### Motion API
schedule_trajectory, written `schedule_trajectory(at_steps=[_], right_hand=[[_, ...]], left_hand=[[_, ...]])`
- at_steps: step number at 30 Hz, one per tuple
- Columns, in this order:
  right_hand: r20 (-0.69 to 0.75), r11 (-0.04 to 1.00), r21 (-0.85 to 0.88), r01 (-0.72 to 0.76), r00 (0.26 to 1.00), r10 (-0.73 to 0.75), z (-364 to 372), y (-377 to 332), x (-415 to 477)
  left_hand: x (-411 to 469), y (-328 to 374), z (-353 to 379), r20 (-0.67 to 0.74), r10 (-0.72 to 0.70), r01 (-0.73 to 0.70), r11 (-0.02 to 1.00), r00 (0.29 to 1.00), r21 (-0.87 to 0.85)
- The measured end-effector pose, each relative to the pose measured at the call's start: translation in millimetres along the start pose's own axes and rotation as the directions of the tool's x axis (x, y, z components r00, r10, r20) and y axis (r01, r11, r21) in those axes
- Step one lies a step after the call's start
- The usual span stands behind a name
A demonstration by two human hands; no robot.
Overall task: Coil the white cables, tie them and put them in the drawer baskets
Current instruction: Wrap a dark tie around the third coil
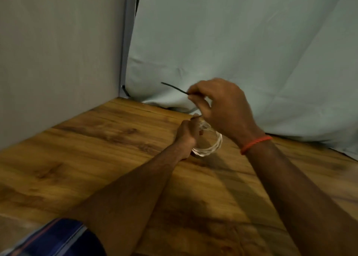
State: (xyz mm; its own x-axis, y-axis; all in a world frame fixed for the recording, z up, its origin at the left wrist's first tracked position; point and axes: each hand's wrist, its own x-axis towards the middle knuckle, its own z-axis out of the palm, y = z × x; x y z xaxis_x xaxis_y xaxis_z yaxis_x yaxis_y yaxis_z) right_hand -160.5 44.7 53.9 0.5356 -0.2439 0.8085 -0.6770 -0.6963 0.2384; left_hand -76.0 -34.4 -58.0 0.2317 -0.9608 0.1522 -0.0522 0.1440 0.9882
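Left hand [187,134] squeezing loops of white cable coil [211,148], seeming light, springy; right hand [222,108] pinching bendy black tie [174,87].

One view only, from a wide-angle camera on the person's head; it looks forward and down along both bare forearms onto a wooden table [87,159]; it faces a corner where a grey panel [58,62] on the left meets a pale blue sheet [242,52] at the back; the table's far edge slants across the frame, so the head is perhaps tilted; the left hand [187,134] and right hand [222,108] sit close, just right of centre, with the white cable coil [211,149] and black tie [174,88] they hold slightly blurred.
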Motion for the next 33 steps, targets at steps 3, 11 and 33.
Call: schedule_trajectory(at_steps=[3,11,33], right_hand=[[-0.087,0.994,-0.069,-0.084,0.993,0.078,-13,23,-33],[-0.499,0.785,0.475,-0.398,0.613,0.613,-43,63,-57],[0.316,0.928,-0.132,-0.35,0.872,0.374,-15,43,-78]], left_hand=[[-6,5,1,0.019,-0.021,0.022,0.999,1.0,-0.04],[-1,1,-1,0.056,-0.03,0.038,0.99,0.998,-0.14],[5,11,-7,-0.211,0.013,-0.041,0.991,0.977,-0.128]])
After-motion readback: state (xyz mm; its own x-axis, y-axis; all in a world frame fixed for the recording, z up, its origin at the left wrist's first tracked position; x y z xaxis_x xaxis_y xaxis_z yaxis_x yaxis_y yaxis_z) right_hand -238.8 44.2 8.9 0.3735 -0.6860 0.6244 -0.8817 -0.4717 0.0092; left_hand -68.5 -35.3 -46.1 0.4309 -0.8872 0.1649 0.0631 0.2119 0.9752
